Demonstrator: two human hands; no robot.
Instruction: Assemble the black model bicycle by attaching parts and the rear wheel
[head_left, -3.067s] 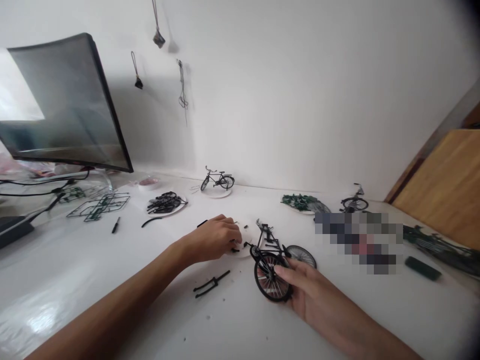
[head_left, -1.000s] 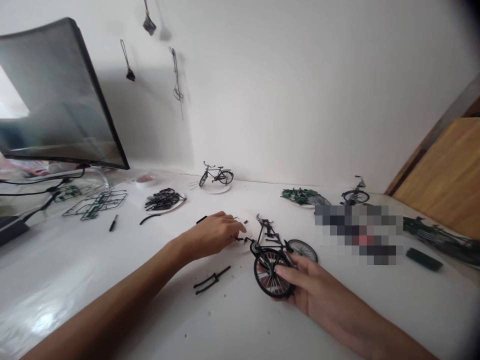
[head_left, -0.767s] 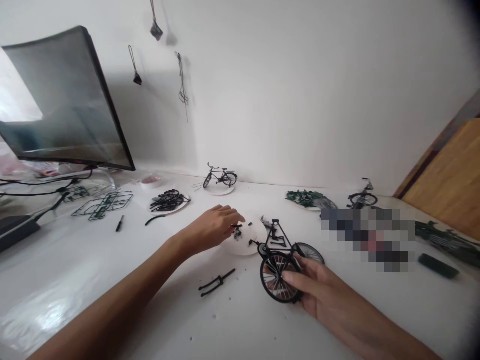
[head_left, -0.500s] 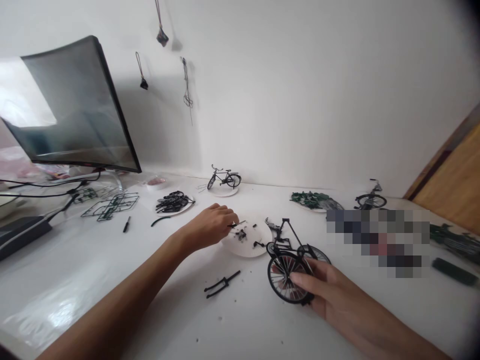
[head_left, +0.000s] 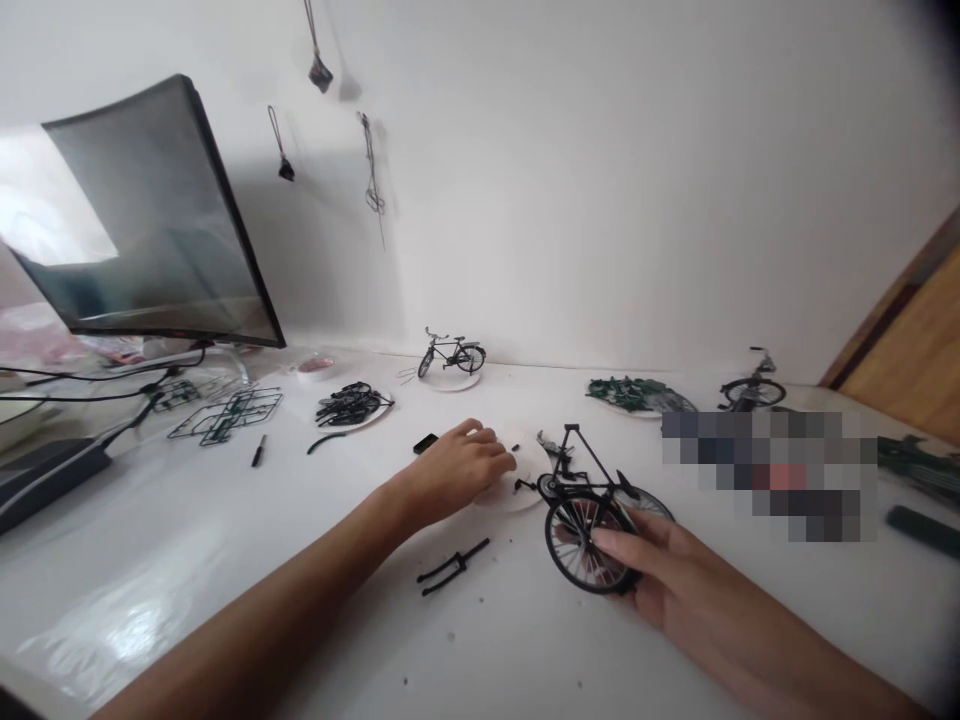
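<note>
My right hand (head_left: 652,560) grips the wheel of a partly built black model bicycle (head_left: 589,545), thumb across the spokes; its frame points up and to the left. Over the white plate (head_left: 514,500) in the middle, my left hand (head_left: 465,465) reaches with its fingers bent downward; the fingertips and anything between them are hidden. Small dark parts (head_left: 525,484) show at the plate's right side. In front of the plate lies a black fork (head_left: 454,567). A small black rectangular piece (head_left: 425,443) is just behind my left hand.
A finished model bicycle (head_left: 452,355) stands at the wall. Plates of black parts (head_left: 351,405) and green parts (head_left: 626,393) lie behind. Green part frames (head_left: 229,412), a small pen-like tool (head_left: 259,451) and a monitor (head_left: 161,220) are at left; another bicycle (head_left: 754,388) is back right.
My left hand has moved right, farther over the plate, covering its small parts. The black rectangular piece now shows behind it. My right hand still holds the bicycle, with a slight shift in view.
</note>
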